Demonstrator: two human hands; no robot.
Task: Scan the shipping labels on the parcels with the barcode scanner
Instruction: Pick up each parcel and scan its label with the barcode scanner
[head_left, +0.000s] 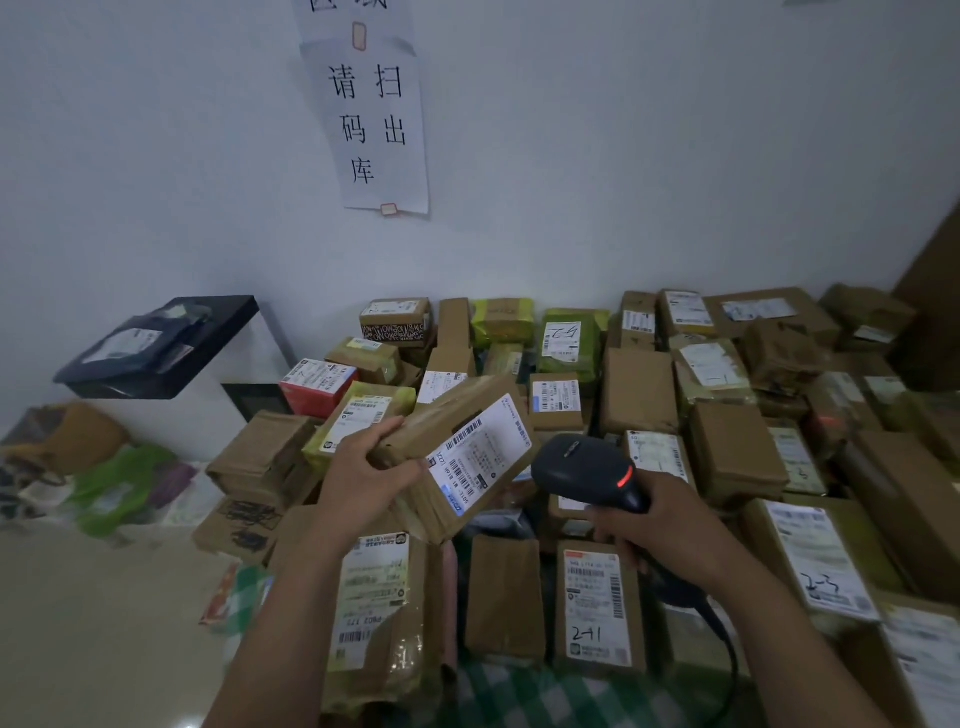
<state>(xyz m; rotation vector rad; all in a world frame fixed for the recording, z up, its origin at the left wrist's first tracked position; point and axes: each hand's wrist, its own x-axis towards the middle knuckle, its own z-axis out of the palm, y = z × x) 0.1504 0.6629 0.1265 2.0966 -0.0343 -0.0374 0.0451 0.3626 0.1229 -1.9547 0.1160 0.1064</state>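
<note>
My left hand (363, 475) grips a brown cardboard parcel (441, 415) by its left end and holds it tilted above the pile. Its white shipping label (480, 457) faces right, toward the scanner. In my right hand (660, 519) is the black barcode scanner (584, 470), held by its handle, with a red light glowing on its back. The scanner's head sits just right of the label, a short gap apart. Its black cable (722, 629) trails down to the lower right.
Several brown and green parcels (639, 389) with labels cover the table up to the white wall. Box "241" (597, 605) and a long labelled box (374, 608) lie under my arms. A black and white stand (171, 348) with a dark bag is at left, with bags (104, 483) on the floor.
</note>
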